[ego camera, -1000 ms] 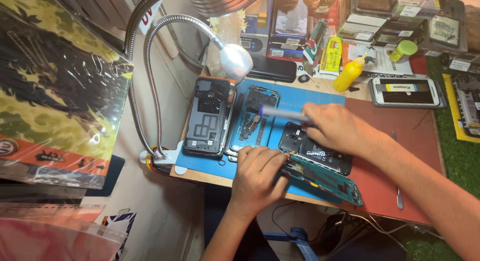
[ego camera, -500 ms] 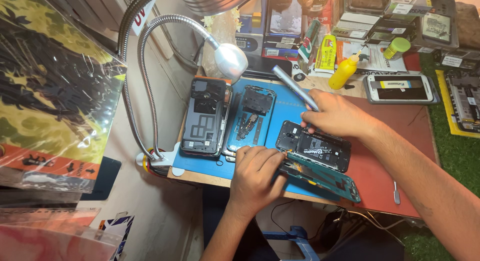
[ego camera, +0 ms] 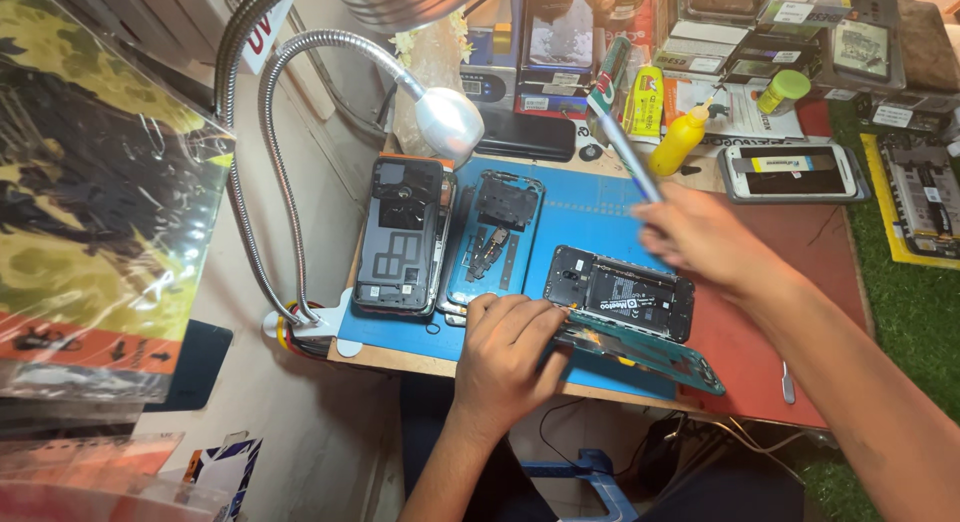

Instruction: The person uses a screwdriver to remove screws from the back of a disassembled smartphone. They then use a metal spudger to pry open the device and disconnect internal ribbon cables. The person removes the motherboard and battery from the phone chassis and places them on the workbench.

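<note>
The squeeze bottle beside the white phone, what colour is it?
Yellow: the squeeze bottle shows best in the head view.

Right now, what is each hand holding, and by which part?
The right hand grips a slim grey tool by its lower end. The left hand presses on the teal phone frame at its left end.
</note>
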